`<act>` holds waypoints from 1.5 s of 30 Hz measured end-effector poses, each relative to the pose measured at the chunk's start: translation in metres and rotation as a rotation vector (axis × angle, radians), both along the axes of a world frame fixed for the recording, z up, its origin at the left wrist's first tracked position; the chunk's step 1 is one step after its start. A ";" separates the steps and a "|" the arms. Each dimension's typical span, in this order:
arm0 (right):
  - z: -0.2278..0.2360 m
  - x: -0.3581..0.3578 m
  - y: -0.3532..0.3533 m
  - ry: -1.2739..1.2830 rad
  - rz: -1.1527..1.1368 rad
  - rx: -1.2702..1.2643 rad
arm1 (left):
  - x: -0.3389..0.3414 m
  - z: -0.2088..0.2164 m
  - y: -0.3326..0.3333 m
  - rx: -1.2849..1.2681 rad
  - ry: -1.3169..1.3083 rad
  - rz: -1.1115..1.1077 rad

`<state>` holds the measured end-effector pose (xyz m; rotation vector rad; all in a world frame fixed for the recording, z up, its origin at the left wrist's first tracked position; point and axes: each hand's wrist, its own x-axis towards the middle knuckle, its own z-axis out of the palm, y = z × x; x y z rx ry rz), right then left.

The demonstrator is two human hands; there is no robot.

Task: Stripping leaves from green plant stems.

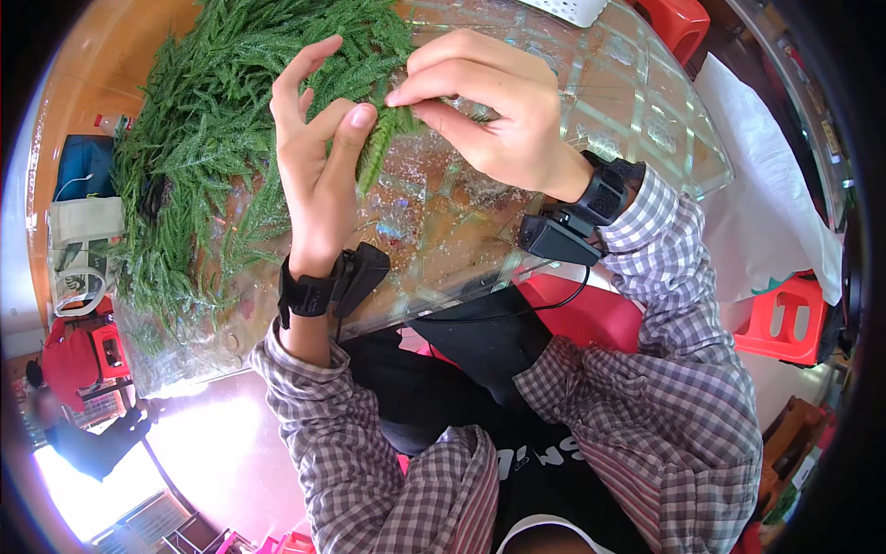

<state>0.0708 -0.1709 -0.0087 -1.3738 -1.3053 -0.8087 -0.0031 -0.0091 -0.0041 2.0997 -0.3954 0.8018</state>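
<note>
A green artificial pine sprig [373, 159] hangs between my two hands above the table, its tip pointing down toward me. My left hand [318, 175] grips it between thumb and forefinger, with the other fingers raised. At its upper end my right hand [503, 115] is closed in a pinch, forefinger and thumb meeting on the sprig. Just what lies under the right fingertips is too small to make out. Behind and left of my hands spreads a large heap of similar green sprigs [208, 152].
Clear patterned sheeting covers the table [443, 245], with small pale bits scattered on it. A white perforated basket [577, 9] stands at the far edge. To the right are a white sack [761, 185] and a red stool [784, 319]. A black cable [517, 314] trails from my right wrist device.
</note>
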 end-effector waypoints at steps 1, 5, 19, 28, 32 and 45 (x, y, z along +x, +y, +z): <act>0.000 -0.001 0.000 -0.031 -0.003 0.013 | 0.000 0.000 0.000 -0.012 0.009 -0.010; 0.002 -0.004 -0.002 -0.155 -0.074 -0.005 | -0.003 0.001 0.001 -0.063 0.044 -0.049; -0.002 0.004 -0.014 -0.563 -0.181 -0.189 | -0.006 0.004 -0.002 -0.351 0.341 -0.195; -0.004 0.011 -0.019 -0.524 -0.100 -0.290 | -0.004 0.002 -0.004 -0.619 0.556 -0.251; -0.007 0.024 -0.013 -0.554 -0.066 -0.225 | -0.001 -0.001 -0.001 -0.555 0.578 -0.215; 0.004 0.001 -0.019 0.413 0.167 -0.279 | -0.006 0.009 0.002 0.247 -0.061 -0.004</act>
